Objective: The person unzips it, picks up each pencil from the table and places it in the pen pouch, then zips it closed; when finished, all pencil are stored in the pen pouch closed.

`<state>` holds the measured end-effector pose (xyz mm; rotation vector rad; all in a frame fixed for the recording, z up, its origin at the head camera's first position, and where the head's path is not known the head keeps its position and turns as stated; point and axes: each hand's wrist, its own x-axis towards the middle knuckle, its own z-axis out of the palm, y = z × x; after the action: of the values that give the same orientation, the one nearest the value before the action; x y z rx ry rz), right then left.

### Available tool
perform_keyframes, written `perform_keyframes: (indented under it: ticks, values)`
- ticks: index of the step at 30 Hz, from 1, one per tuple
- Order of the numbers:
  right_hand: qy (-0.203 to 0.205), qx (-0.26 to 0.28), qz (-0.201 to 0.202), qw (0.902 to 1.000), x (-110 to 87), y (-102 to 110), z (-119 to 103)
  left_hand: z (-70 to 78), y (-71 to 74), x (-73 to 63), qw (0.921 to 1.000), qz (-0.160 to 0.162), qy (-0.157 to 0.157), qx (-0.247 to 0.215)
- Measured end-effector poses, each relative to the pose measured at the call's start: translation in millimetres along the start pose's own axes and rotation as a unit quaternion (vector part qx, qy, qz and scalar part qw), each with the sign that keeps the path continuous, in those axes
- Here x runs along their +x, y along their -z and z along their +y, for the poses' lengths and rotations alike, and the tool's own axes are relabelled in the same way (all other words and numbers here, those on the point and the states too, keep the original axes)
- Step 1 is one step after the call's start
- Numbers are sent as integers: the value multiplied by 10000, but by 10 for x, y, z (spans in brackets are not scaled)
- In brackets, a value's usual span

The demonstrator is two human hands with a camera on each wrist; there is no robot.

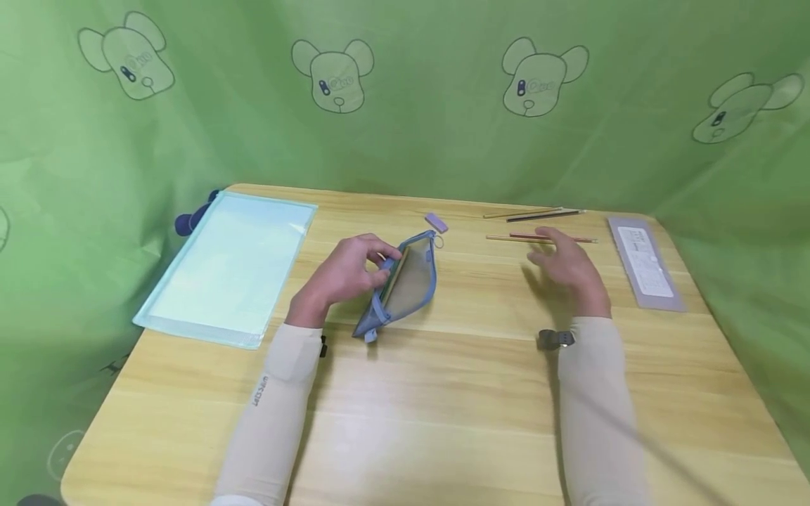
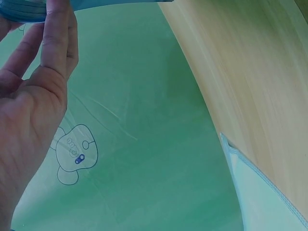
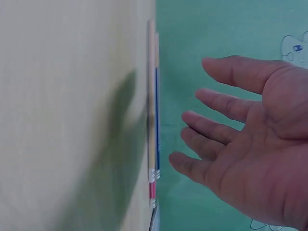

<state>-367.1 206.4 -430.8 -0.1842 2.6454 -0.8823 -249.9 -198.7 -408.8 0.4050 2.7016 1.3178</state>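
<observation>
A blue-edged mesh zip pouch point(image 1: 411, 277) gapes at the middle of the table, a pencil-like stick point(image 1: 395, 276) inside it. My left hand point(image 1: 344, 270) pinches the pouch's left edge between thumb and fingers; in the left wrist view the blue edge point(image 2: 24, 13) shows at the fingertips. My right hand point(image 1: 569, 267) hovers with its fingers spread above a red pencil point(image 1: 524, 235) and a yellow pencil point(image 1: 500, 238). In the right wrist view that hand point(image 3: 255, 144) is apart from the pencils and holds nothing. Behind them lie a dark pencil point(image 1: 538, 216) and another yellow pencil point(image 1: 519, 212).
A purple eraser point(image 1: 436, 223) lies just behind the pouch. On the left is a light-blue zip document folder point(image 1: 224, 267), over a dark blue object point(image 1: 185, 223) at the table's edge. A greyish flat packet with a white label point(image 1: 645, 261) lies at the right. Green curtain point(image 1: 436, 91) surrounds the table.
</observation>
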Motion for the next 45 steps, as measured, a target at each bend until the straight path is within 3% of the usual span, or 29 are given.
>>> perform_keyframes:
  ticks: [16, 27, 39, 45]
  values:
    - [467, -749, -326, 9956, 280, -5, 263, -5, -1, 17, 9998, -65, -131, 160]
    - [265, -969, -639, 9929, 321, 21, 283, -19, -26, 32, 9994, -98, -228, 233]
    - [160, -1284, -330, 9910, 235, 40, 156, -16, -14, 23, 9996, -69, -212, 197]
    - [292, -1339, -238, 9903, 198, 23, 146, -17, -20, 24, 9996, -84, -185, 180]
